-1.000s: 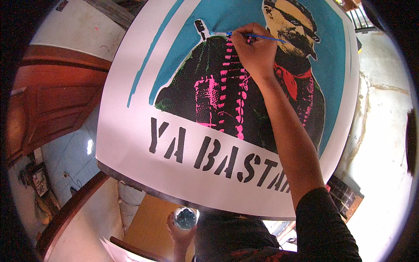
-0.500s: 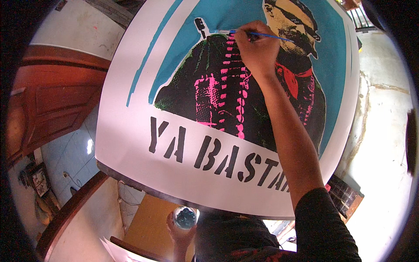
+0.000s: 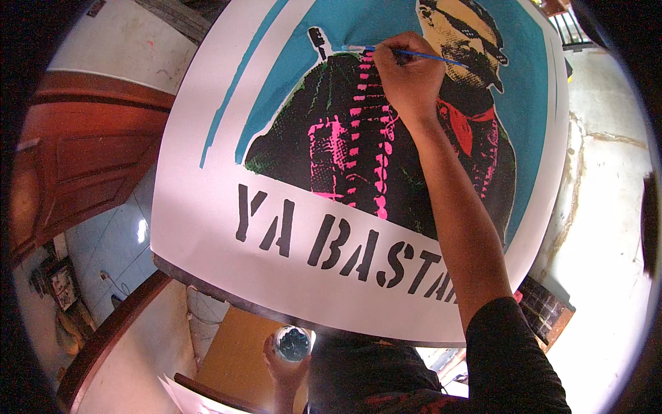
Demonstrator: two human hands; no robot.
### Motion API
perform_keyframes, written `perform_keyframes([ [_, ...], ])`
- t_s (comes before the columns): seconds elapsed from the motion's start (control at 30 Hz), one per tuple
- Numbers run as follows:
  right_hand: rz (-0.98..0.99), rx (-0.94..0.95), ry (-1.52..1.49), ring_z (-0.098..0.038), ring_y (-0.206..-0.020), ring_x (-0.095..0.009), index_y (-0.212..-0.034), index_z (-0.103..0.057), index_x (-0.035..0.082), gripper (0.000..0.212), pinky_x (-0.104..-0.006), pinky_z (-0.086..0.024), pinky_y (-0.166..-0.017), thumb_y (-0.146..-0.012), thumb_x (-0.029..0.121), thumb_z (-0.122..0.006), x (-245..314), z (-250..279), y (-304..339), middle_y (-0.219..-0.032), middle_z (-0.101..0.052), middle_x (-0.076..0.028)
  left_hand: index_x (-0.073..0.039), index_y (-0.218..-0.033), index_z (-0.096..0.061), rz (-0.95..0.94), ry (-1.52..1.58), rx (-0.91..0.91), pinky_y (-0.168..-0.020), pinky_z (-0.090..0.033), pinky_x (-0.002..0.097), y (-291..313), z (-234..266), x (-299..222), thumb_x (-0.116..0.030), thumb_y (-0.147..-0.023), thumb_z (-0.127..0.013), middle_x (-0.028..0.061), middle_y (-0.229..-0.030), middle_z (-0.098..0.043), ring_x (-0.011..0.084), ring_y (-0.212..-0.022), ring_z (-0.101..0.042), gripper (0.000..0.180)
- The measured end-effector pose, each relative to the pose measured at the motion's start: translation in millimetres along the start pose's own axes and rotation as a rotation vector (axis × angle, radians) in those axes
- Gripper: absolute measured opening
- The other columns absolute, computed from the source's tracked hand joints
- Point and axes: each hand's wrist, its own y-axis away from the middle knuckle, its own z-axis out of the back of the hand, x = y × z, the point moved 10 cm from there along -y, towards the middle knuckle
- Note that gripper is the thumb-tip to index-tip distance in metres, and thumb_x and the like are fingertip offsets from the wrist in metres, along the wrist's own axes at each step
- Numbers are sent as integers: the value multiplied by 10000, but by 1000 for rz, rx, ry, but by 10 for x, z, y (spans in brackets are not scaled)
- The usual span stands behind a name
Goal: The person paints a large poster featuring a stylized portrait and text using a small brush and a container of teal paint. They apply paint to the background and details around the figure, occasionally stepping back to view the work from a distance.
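A slim blue-handled paintbrush point(image 3: 429, 55) is pinched in the fingers of my right hand point(image 3: 410, 83), its bristle end pointing left. The tip meets the white gap between the blue background and the dark shoulder of the painted figure. Under it is a large white poster point(image 3: 186, 214) with a stencil-like portrait in black, pink and red, and bold black lettering below. Beneath the poster's lower edge, my left hand point(image 3: 279, 369) wraps round a small clear cup point(image 3: 292, 343) of dark blue paint. My right forearm covers the end of the lettering.
A reddish-brown wooden door or cabinet point(image 3: 89, 152) stands at the left, above a tiled floor point(image 3: 103, 255). A wooden rail point(image 3: 110, 338) curves along the lower left. At the right, a dark checked item point(image 3: 545, 310) lies beside the poster's edge, near a pale stained surface point(image 3: 607, 179).
My right hand has shifted very slightly to the right with the paintbrush. My left hand and the cup are where they were.
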Motion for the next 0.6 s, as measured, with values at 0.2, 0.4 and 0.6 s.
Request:
perform_keyframes([
  [0.2, 39, 31, 2, -661, -593, -192, -743, -664, 43, 70, -321, -520, -559, -735, 99, -704, 58, -50, -12, -647, -659, -93, -48, -1393, -333, 17, -10, 1, -1054, -383, 497, 5, 7, 21, -228, -623, -868, 186, -1354, -392, 374, -1267, -421, 955],
  [0.4, 5, 90, 35, -628, -672, -95, -785, -688, 12, 59, -248, -499, -625, -792, 70, -683, 79, -88, 13, -729, -686, -60, -32, -1393, -321, 24, 12, -25, -1043, -365, 500, 31, -1, 102, -341, -585, -870, 194, -1322, -419, 375, -1241, -431, 1025],
  [0.6, 67, 105, 86, -632, -670, -100, -790, -692, 18, 53, -250, -499, -617, -798, 69, -684, 106, -90, 11, -730, -688, -58, -29, -1388, -323, 4, 11, -37, -1030, -364, 505, 7, -7, 91, -379, -558, -875, 196, -1306, -442, 373, -1216, -449, 1057],
])
